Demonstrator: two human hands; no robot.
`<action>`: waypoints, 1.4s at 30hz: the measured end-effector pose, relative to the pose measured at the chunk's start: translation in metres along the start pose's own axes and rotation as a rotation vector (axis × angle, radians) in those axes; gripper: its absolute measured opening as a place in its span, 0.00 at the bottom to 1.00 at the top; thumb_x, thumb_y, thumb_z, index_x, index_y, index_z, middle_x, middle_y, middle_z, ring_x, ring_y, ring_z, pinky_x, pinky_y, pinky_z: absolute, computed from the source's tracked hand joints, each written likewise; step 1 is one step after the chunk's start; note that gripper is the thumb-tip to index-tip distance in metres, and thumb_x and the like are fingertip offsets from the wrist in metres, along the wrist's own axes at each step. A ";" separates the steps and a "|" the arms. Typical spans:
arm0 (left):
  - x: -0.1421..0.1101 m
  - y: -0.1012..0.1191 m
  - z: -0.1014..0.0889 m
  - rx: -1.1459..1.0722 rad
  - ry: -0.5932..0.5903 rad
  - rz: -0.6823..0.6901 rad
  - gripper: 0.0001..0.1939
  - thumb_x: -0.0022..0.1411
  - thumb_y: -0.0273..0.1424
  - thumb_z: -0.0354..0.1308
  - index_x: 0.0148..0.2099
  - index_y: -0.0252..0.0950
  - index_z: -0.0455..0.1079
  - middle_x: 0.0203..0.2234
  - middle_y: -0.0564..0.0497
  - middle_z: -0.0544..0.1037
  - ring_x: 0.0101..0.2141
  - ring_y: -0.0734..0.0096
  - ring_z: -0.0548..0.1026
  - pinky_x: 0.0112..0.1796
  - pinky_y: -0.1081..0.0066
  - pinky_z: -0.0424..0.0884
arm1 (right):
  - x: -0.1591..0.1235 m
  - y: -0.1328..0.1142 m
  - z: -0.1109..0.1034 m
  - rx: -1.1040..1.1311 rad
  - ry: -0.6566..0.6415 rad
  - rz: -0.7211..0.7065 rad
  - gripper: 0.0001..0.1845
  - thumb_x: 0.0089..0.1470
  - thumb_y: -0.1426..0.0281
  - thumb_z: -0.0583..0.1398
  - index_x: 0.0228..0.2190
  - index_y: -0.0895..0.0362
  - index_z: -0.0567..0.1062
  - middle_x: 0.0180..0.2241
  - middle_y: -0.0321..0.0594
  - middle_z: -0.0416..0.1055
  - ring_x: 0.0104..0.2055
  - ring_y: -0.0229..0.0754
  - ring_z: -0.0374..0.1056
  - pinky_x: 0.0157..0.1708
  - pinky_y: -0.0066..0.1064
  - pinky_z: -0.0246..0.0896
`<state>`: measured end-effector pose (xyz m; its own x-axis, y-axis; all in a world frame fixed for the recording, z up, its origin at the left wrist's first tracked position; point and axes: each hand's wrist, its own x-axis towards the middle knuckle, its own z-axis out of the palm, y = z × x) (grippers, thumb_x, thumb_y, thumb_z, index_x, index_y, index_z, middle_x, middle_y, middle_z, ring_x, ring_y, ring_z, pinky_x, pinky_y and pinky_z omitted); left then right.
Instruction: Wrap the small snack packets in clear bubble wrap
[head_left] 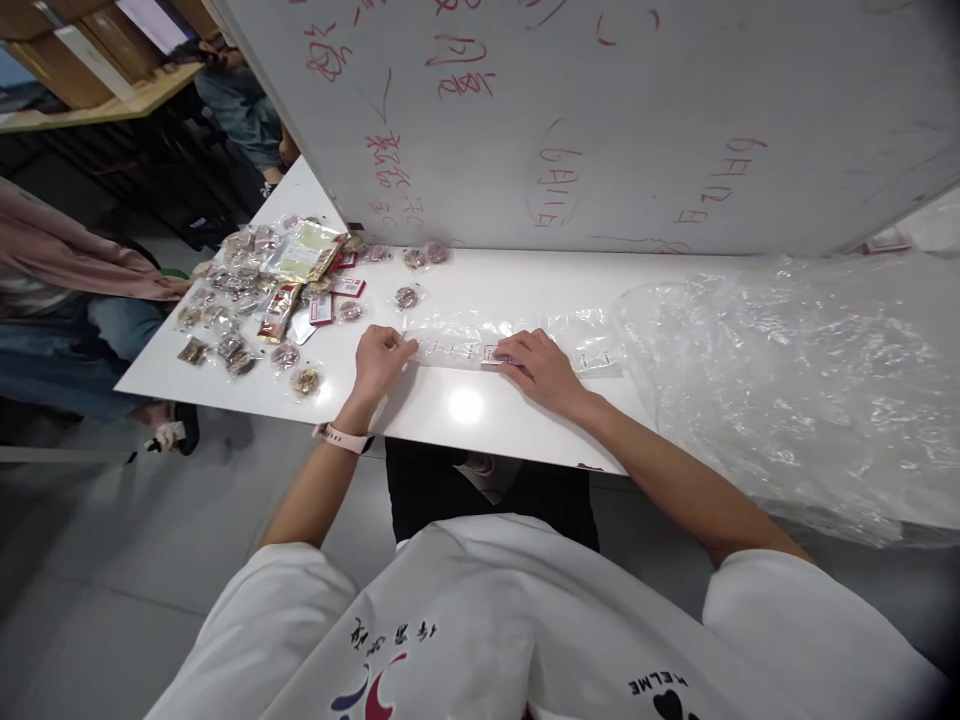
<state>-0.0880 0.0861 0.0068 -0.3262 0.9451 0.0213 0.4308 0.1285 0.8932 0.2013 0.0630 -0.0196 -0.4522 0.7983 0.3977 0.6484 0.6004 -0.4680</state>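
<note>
A long clear plastic strip of bags (450,348) with small dark marks along it lies flat across the white table. At its left end, my left hand (381,362) pinches the plastic between thumb and fingers; a pale pink watch band is on that wrist. My right hand (541,370) curls its fingers over a small red-and-white box (491,354) at the middle of the strip. Whether the box is inside the plastic or on top of it, I cannot tell. The strip runs on past my right hand toward a large plastic heap.
Many small wrapped packets (232,350), a green-and-gold pouch (307,250) and red-and-white boxes (321,308) cover the table's left end. Crumpled clear plastic (787,390) fills the right end. A whiteboard (615,130) stands along the back edge. A person in pink (67,245) sits at the left.
</note>
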 end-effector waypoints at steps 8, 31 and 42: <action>-0.099 0.038 -0.005 -1.029 0.013 -0.703 0.14 0.60 0.22 0.60 0.48 0.35 0.68 0.50 0.40 0.75 0.52 0.58 0.76 0.47 0.65 0.79 | 0.001 0.004 0.004 0.004 -0.011 -0.006 0.16 0.67 0.62 0.53 0.48 0.53 0.76 0.47 0.45 0.71 0.42 0.46 0.60 0.43 0.39 0.61; 0.002 0.021 0.002 -0.469 -0.350 -0.169 0.32 0.41 0.29 0.75 0.50 0.40 0.72 0.26 0.55 0.75 0.27 0.74 0.75 0.36 0.70 0.75 | -0.002 -0.004 0.007 -0.254 -0.071 -0.012 0.20 0.67 0.70 0.50 0.56 0.46 0.69 0.51 0.45 0.66 0.44 0.46 0.57 0.40 0.37 0.52; -0.002 0.010 0.007 -0.312 -0.150 -0.241 0.19 0.40 0.27 0.68 0.19 0.37 0.57 0.13 0.59 0.64 0.20 0.76 0.70 0.25 0.73 0.71 | 0.005 -0.020 0.001 -0.423 -0.145 -0.028 0.21 0.63 0.75 0.50 0.53 0.47 0.70 0.51 0.48 0.65 0.44 0.50 0.55 0.35 0.37 0.47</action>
<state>-0.0771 0.0873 0.0124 -0.2502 0.9353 -0.2502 0.0739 0.2761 0.9583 0.1861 0.0549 -0.0092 -0.5345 0.7986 0.2767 0.8147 0.5739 -0.0825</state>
